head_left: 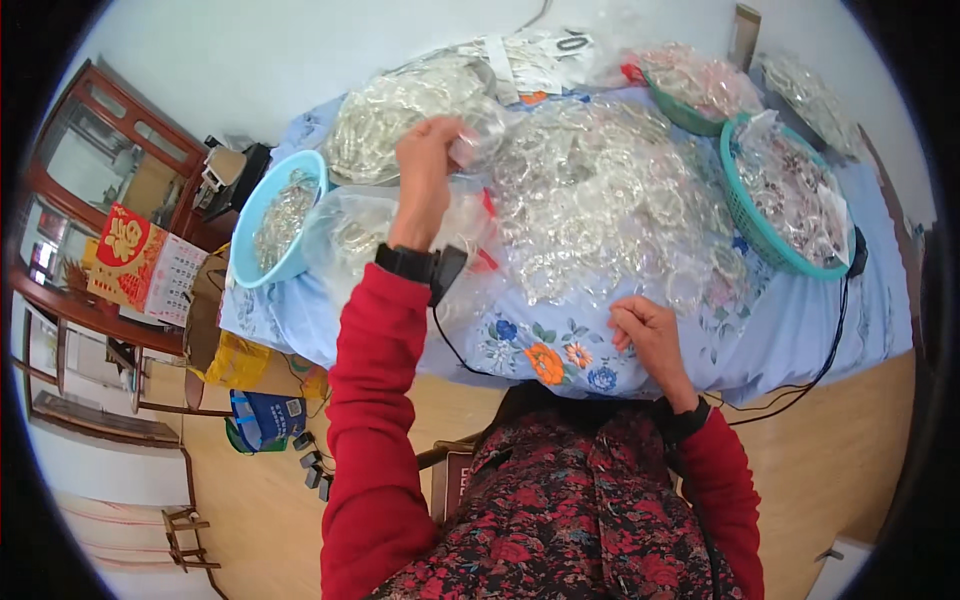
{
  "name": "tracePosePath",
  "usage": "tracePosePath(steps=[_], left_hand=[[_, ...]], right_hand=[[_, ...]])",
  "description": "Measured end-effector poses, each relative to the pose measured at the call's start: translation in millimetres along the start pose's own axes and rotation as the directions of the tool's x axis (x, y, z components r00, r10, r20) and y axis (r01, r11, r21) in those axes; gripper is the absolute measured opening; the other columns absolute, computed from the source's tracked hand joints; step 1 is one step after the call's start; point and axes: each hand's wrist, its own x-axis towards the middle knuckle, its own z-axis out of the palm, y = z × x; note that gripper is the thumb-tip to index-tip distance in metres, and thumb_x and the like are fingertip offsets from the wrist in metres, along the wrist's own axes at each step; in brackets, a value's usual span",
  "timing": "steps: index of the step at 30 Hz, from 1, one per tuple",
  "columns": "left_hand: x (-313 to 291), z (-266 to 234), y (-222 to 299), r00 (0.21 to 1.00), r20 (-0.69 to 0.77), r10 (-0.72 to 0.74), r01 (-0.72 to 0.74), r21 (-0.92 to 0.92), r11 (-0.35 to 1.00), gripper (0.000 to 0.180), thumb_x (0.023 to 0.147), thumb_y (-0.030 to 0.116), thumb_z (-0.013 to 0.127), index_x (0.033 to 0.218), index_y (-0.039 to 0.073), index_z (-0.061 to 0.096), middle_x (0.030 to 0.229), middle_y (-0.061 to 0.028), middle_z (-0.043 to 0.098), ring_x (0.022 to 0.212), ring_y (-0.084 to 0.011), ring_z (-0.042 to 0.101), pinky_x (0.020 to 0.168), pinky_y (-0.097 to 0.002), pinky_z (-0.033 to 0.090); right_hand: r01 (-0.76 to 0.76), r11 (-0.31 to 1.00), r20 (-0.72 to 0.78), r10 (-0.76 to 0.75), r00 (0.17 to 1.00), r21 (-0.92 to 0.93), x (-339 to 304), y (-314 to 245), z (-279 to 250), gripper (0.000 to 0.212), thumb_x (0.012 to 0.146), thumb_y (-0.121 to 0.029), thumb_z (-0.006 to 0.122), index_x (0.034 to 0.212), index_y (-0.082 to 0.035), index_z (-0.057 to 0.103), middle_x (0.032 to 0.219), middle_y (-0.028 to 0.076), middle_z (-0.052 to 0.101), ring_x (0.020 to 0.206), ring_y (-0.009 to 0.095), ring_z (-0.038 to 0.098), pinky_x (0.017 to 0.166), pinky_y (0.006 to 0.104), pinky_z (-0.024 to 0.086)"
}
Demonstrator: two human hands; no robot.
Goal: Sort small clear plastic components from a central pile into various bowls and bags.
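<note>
While left hand (430,150) fingers pinch clear packet (468,148), right hand (645,330) rests curled on cloth (560,350); baskets (745,215) flank pile (600,190).

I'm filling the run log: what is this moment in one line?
left hand: raised, pinching clear packet | right hand: resting on floral cloth | pile of clear rings between | blue bowl at left

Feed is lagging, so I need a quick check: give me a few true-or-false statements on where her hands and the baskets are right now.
1. The left hand is raised over the heap of clear plastic pieces, pinching some. True.
2. The right hand is inside the green basket. False: it rests on the flowered cloth at the table's near edge.
3. The light blue basin is to the left of the left hand. True.
4. Both sleeves are blue. False: they are red.
</note>
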Motion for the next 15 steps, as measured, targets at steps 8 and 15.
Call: tracePosePath(steps=[8,15], left_hand=[[0.3,0.3,3.1,0.993,-0.069,0.096,-0.095,0.016,0.995,0.023,0.080,0.009,0.059,0.099,-0.004,0.059,0.079,-0.0070,0.064,0.067,-0.0142,0.060,0.063,-0.0244,0.048],[-87.4,2.2,-80.3,0.784,0.593,0.185,-0.589,0.613,0.527,0.049,0.076,0.018,0.067,0.119,0.001,0.048,0.107,-0.0205,0.056,0.099,-0.0328,0.054,0.084,-0.0399,0.045]], right_hand=[[0.002,1.000,0.007,-0.002,1.000,0.022,2.2,-0.5,-1.8,0.013,0.088,-0.010,0.055,0.090,0.002,0.061,0.073,0.005,0.062,0.056,0.008,0.054,0.048,0.0215,0.045],[-0.020,1.000,-0.023,0.020,1.000,-0.005,-0.9,4.4,-4.0,0.013,0.087,-0.010,0.056,0.090,0.002,0.062,0.072,0.004,0.061,0.056,0.008,0.054,0.049,0.0216,0.045]])
